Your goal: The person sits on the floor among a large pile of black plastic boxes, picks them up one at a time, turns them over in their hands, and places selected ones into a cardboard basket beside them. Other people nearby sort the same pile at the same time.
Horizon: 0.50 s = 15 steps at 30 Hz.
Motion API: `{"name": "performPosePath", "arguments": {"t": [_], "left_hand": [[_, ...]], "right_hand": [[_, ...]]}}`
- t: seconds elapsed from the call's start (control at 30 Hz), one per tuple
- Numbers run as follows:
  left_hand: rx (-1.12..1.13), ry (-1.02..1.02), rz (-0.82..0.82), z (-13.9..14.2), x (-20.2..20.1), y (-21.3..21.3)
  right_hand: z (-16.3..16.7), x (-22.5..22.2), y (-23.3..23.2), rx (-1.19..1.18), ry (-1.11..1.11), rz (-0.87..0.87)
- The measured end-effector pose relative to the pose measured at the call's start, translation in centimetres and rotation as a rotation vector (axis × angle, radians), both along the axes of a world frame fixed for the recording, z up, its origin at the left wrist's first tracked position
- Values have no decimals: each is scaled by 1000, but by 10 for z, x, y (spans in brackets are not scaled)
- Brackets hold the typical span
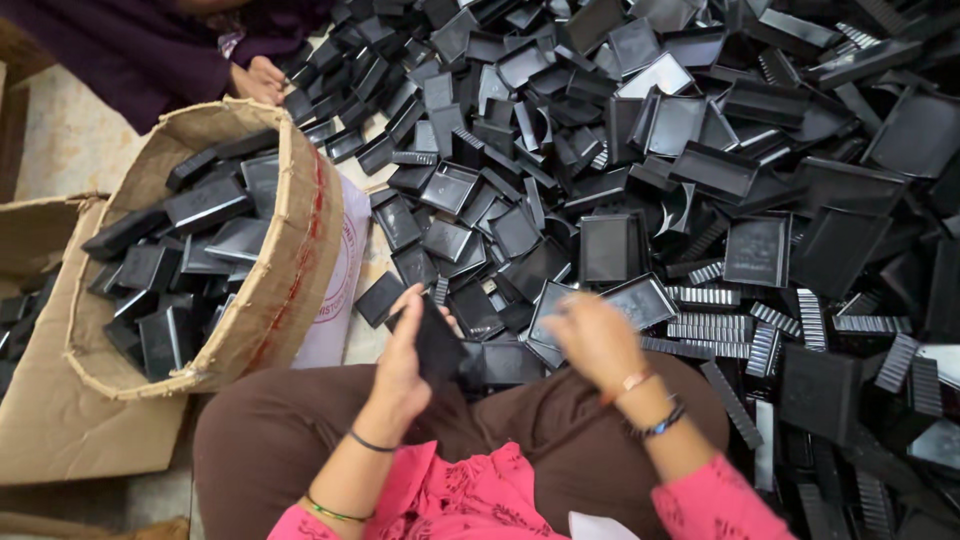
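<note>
Two hands work near a heap of black plastic trays (640, 150): left hand (402, 362) grips a black tray (438, 345) upright, right hand (596, 338) curls loosely, blurred, grasp unclear.

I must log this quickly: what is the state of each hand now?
Left hand: closed around a flat black plastic piece.
Right hand: blurred beside the piece; grip cannot be told.

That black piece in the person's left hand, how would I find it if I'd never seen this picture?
Start at the round cardboard tub full of black parts on the left. Look just right of its lower edge, above the brown lap, to the left hand. The flat black piece is gripped there: it alone is lifted off the pile, while the others lie loose on the floor.
</note>
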<state>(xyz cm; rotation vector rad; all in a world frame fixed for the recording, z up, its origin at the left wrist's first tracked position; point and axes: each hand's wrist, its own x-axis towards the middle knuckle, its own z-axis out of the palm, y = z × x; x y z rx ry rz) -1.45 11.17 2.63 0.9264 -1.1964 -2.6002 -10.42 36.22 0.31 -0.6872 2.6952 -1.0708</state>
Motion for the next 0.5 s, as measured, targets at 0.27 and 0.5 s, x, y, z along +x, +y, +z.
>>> {"name": "performPosePath", "arguments": {"t": [0.27, 0.5], "left_hand": [[224, -195, -230, -15, 30, 8], [394, -98, -493, 1, -3, 46]], "right_hand": [[-50, -33, 17, -34, -295, -151], [13, 62, -8, -920, -337, -215]]}}
